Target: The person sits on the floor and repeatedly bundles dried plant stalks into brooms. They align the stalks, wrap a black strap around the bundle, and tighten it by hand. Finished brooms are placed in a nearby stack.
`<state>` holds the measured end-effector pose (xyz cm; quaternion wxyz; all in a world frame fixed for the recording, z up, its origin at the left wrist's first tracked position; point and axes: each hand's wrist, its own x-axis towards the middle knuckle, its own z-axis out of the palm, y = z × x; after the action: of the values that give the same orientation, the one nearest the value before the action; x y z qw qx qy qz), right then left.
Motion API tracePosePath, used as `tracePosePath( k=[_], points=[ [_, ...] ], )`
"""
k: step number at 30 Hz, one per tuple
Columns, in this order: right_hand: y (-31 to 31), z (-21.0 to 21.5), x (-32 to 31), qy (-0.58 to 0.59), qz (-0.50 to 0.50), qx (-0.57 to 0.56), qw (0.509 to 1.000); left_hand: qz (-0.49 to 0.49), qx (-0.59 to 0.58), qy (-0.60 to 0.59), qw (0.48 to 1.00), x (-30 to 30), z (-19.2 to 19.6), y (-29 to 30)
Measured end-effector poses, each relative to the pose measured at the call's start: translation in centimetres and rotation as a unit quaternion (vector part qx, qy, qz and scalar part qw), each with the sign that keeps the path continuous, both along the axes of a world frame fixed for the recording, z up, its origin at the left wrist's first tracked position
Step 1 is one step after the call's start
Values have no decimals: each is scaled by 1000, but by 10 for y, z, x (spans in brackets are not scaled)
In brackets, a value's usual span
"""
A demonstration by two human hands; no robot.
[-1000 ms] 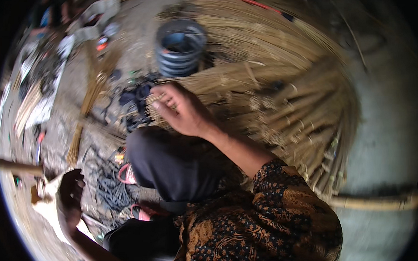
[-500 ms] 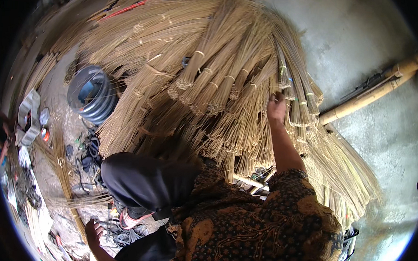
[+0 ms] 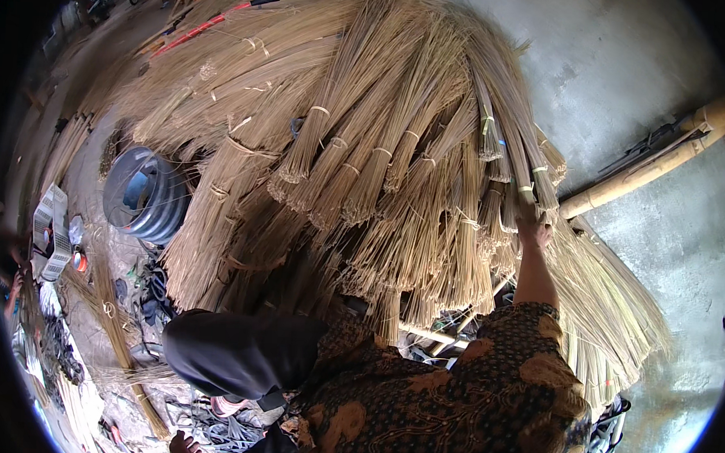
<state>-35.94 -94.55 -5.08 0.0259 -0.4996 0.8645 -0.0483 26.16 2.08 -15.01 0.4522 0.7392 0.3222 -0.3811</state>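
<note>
A large pile of tied bundles of thin, straw-coloured sticks (image 3: 386,158) fills the middle, their cut ends fanned toward me. At the right side of the pile, my right hand (image 3: 534,232) is closed round the near end of one stick bundle (image 3: 527,200); its fingers partly hide that end. Pale bands tie the neighbouring bundles near their ends. Low on the left, away from the pile, my left hand (image 3: 184,448) holds nothing, its fingers stretched out and partly cut off by the lower edge.
A grey ribbed tub (image 3: 161,197) stands left of the pile. Bamboo poles (image 3: 648,172) lean at the grey wall on the right. A long stick bundle (image 3: 119,337) and dark strips lie on the left floor. Another person's hand (image 3: 17,284) shows at the far left.
My right hand has moved right along the bundle ends and closed on one. My left hand has dropped toward the lower edge. The view has shifted slightly.
</note>
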Motion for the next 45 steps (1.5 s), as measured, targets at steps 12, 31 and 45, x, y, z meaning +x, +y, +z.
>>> tracePosePath(
  k=[12,31,45],
  points=[
    [-3,40,74,-131,224,52,964,0,-38,-31,999,-19,7,25],
    [131,49,326,-860,62,118,492,-45,5,-80,996,-7,4,33],
    [362,147,442,-807,435,346,202,-130,-250,-418,864,-51,207,-212]
  ],
)
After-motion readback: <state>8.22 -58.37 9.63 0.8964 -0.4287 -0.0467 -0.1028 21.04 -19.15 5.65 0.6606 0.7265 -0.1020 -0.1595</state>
